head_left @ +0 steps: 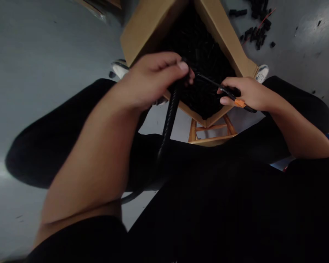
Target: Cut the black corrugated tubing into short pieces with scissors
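Observation:
My left hand (164, 78) is closed round the upper end of a black corrugated tube (170, 118), thumb pressed on top. The tube runs down across my lap and shows again as a thin curve below my left forearm. My right hand (245, 91) grips what looks like a pair of dark scissors (210, 81) with orange tape on the handle. Their tip points left and ends close to my left fingertips; I cannot tell whether it touches the tube. Both hands are above an open cardboard box (222, 27) holding many short black pieces (203, 47).
A wooden stool (212, 140) stands under the near corner of the box. More black pieces (259, 34) and a thin red strand (267, 16) lie on the grey floor at the upper right. My shoes (262, 74) flank the box.

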The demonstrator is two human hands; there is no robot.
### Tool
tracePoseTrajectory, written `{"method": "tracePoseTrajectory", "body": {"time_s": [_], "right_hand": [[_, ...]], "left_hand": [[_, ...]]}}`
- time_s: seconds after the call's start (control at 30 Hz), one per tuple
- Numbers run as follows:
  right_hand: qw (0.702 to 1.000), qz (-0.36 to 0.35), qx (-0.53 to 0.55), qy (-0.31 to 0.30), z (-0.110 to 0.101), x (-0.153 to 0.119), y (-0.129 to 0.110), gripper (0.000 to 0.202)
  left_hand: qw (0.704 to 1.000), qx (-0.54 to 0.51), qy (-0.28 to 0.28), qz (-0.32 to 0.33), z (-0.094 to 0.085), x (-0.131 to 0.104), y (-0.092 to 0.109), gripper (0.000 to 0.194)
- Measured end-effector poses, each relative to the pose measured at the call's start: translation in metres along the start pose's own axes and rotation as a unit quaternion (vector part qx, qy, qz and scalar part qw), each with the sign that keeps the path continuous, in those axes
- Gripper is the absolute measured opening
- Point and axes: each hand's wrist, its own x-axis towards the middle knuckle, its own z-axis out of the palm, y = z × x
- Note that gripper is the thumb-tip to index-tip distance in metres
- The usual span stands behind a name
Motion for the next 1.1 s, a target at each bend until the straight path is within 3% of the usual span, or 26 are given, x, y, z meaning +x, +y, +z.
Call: {"method": "tracePoseTrajectory", "body": {"time_s": [0.07,0.1,0.2,0.37,0.57,0.9,1.1], "right_hand": [[1.0,-0.006,0.013,-0.005,0.0,0.0,-0.002,0.051],[1.0,-0.014,0.022,-0.009,0.001,0.0,-0.003,0.052],[0.998,-0.048,0.048,-0.02,0.005,0.003,-0.009,0.053],[0.998,-0.047,0.046,-0.004,0.01,0.004,-0.012,0.056],[0.999,-0.034,0.025,0.016,0.013,0.005,-0.012,0.049],[0.999,-0.005,-0.025,0.035,0.012,0.005,-0.01,0.043],[1.0,-0.013,-0.006,0.018,0.015,0.004,-0.015,0.039]], "left_hand": [[0.995,-0.084,0.045,-0.022,0.0,-0.001,0.006,0.023],[0.991,-0.117,0.041,-0.043,0.002,-0.001,0.008,0.023],[0.981,-0.175,-0.016,-0.088,0.01,0.001,0.006,0.023],[0.97,-0.215,-0.073,-0.091,0.013,0.005,-0.004,0.028],[0.967,-0.226,-0.059,-0.103,0.015,0.002,-0.002,0.024],[0.974,-0.218,0.002,-0.058,0.017,0.003,-0.006,0.022],[0.975,-0.202,-0.038,-0.084,0.023,0.003,-0.008,0.02]]}}
